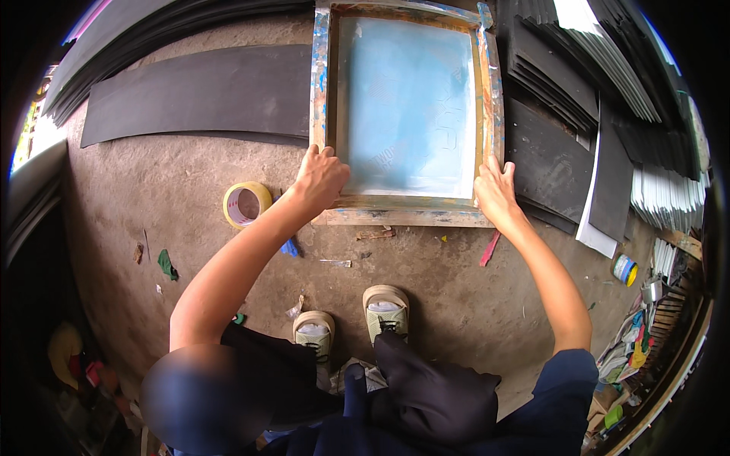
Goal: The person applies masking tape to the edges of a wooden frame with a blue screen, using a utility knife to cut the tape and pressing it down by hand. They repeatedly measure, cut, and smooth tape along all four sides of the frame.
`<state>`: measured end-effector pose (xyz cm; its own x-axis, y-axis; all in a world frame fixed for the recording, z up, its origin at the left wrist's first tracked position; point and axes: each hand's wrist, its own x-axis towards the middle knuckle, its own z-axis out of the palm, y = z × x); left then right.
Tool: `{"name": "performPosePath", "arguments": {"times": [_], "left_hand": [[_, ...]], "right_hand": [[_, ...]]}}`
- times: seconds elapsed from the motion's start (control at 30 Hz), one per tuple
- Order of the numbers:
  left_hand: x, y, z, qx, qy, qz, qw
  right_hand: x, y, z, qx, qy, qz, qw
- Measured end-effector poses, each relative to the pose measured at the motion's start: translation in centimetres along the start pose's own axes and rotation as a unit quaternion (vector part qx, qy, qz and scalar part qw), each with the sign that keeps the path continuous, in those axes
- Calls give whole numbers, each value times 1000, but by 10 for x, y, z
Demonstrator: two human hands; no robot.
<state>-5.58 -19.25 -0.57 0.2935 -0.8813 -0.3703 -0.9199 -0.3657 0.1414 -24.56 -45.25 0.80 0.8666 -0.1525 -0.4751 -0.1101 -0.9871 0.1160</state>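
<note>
A screen-printing frame [403, 217] lies in front of me, its wooden rails smeared with blue and other paint. Pale blue mesh [411, 106] fills its middle, with faint lettering-like marks on it. My left hand [323, 178] is closed around the left rail near the close corner. On the opposite rail, at about the same height, my right hand [498, 190] grips with its fingers curled over the wood. Both arms reach forward, slightly bent. What lies directly under the frame is hidden.
Left of the frame lies a long dark sheet [198, 95]. Stacked black boards [551, 144] crowd the right side. A yellowish tape roll [241, 187] rests on the concrete floor among scraps. A small can [623, 269] lies near the right edge. My shoes [385, 298] stand below the frame.
</note>
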Motion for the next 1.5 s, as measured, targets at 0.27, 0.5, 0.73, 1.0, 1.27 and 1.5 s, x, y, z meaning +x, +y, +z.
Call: {"name": "performPosePath", "arguments": {"times": [0.27, 0.5, 0.73, 1.0, 1.27, 1.5], "left_hand": [[3, 5, -13, 1, -77, 2, 997], [3, 7, -1, 47, -12, 4, 999], [-1, 10, 16, 85, 50, 29, 995], [1, 11, 11, 60, 12, 15, 998], [5, 15, 7, 60, -47, 24, 997], [7, 14, 5, 140, -107, 5, 984]], "right_hand": [[-3, -4, 3, -19, -3, 21, 1000], [-5, -7, 4, -34, -49, 28, 998], [-4, -10, 0, -35, -48, 28, 998], [-6, -9, 2, -39, -35, 24, 998], [-6, -9, 3, -40, -41, 21, 998], [0, -9, 1, -61, -109, 21, 992]]}}
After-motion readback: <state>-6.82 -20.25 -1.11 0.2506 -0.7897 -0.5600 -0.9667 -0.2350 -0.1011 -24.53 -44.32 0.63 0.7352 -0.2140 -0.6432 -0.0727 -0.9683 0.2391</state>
